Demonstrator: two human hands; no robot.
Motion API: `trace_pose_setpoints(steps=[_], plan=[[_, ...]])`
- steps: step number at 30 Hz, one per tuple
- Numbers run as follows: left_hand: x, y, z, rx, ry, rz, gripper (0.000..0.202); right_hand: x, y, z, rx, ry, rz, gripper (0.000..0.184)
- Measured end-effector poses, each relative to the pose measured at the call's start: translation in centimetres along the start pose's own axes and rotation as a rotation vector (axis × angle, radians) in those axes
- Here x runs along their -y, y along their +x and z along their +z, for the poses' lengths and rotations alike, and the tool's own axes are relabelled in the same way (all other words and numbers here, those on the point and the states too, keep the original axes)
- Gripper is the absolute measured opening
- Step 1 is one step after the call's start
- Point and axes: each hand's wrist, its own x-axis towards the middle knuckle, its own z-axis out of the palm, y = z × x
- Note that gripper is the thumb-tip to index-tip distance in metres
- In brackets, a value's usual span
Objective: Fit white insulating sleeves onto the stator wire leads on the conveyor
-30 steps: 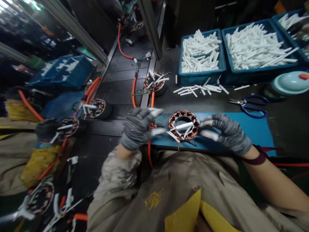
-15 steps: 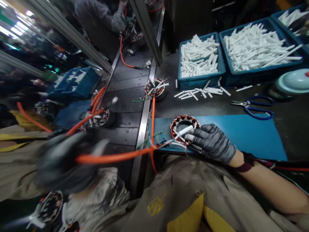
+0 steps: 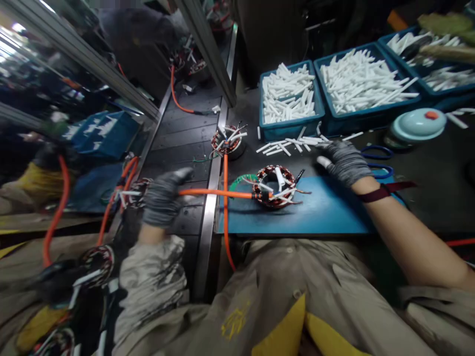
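Dark tabletop [image 3: 430, 170], blue mat [image 3: 326, 212] beneath the wound ring [image 3: 285, 174]; my left hand [image 3: 162, 199] grips its orange cable [image 3: 208, 192]; whether my right hand [image 3: 345, 163] grasps anything, I can't tell.

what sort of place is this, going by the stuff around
Probably a factory assembly line, perhaps for electric motors: a wire-wound ring lies on a blue mat, another sits beside a dark slatted track, and blue bins hold heaps of white tubes.

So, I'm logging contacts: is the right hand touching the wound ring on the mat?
Apart: the head view shows dark tabletop between the right hand and wound ring.
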Motion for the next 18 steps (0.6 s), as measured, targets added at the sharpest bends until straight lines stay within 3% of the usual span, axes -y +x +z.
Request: trace_pose_setpoints(steps=[3, 6, 9, 13, 18], plan=[[-3.3, 1.4, 3.8, -0.026, -0.085, 0.113, 0.046, -0.7, 1.4, 0.2, 0.036, -0.039, 0.052, 0.054], [-7.1, 2.9, 7.3, 0.051, -0.127, 0.317, 0.039, -0.6, 2.4, 0.5, 0.093, -0.121, 0.099, 0.055], [-9.5, 3.8, 9.5, 0.114, -0.067, 0.379, 0.037, -0.2, 3.3, 0.8, 0.083, -0.177, 0.126, 0.044], [-10.8, 3.3, 10.6, 0.052, -0.038, 0.304, 0.038, 0.4, 4.4, 0.9, 0.058, -0.183, 0.143, 0.033], [-12.0, 1.9, 9.8, 0.041, -0.141, 0.231, 0.041, 1.2, 4.3, 0.0, 0.021, -0.153, 0.134, 0.028]])
